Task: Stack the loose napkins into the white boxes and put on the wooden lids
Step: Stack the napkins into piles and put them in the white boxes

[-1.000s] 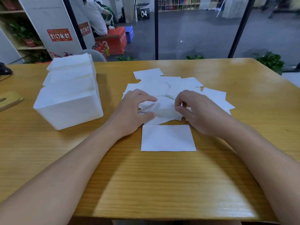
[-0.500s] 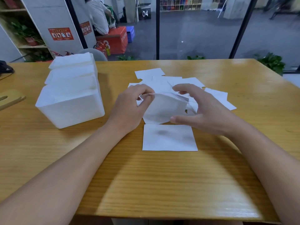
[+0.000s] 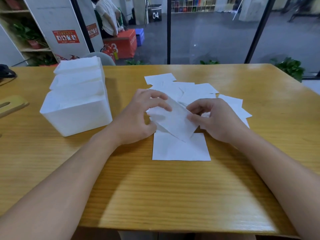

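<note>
A white napkin [image 3: 174, 121] is held tilted above the table between both hands. My left hand [image 3: 136, 118] pinches its left edge and my right hand [image 3: 214, 118] pinches its right edge. Under it a single flat napkin [image 3: 180, 149] lies near me. Several loose napkins [image 3: 190, 89] are scattered behind the hands. White boxes [image 3: 76, 116] stand in a row at the left, with napkins showing in them. A wooden lid [image 3: 12, 105] lies at the far left edge of the table.
The wooden table [image 3: 173, 196] runs to a front edge close to me and a right edge near a plant [image 3: 289, 67]. A dark object [image 3: 6, 72] sits at the far left. Beyond the glass a person [image 3: 107, 16] stands by a red box.
Both hands have lifted one napkin out of the pile and now hold it tilted between them; my right hand has closed on its right edge.
</note>
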A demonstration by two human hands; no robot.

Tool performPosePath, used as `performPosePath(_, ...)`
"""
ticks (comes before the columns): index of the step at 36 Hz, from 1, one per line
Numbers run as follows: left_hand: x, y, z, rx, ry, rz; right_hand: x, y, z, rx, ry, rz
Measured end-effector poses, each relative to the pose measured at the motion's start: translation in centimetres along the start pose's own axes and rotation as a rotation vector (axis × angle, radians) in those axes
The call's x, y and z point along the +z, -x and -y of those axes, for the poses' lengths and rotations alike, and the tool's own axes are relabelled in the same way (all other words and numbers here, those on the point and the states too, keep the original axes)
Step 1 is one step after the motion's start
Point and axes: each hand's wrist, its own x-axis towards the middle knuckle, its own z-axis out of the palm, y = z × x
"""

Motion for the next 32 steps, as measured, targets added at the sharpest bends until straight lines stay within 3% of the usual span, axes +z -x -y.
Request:
performPosePath(4,-0.6,0.1,-0.4,-0.044,0.134,-0.007,-0.1,0.4,0.6,-0.073,0.018,-0.041)
performPosePath(11,1.2,-0.8,0.6,-0.069,0.017,-0.201,0.0,0.6,1.4,-0.178,0.023,-0.085)
performPosePath(19,1.2,-0.8,0.2,-0.063,0.075,-0.293,-0.1,0.5,1.3,-0.177,0.001,-0.133)
performPosePath(23,0.5,-0.8,-0.3,-0.104,0.249,-0.334,-1.2,0.3,1.7,-0.142,-0.055,-0.184)
performPosePath(26,-0.4,-0.8,-0.7,-0.181,0.436,-0.245,-2.3,0.3,2.0,-0.048,-0.104,-0.094)
performPosePath(29,-0.7,-0.6,-0.6,-0.281,0.467,-0.016,-2.8,0.5,1.7,0.12,-0.153,0.055)
performPosePath(32,-0.7,-0.4,-0.4,-0.344,0.438,0.108,-2.9,0.6,1.7,0.216,-0.139,0.188)
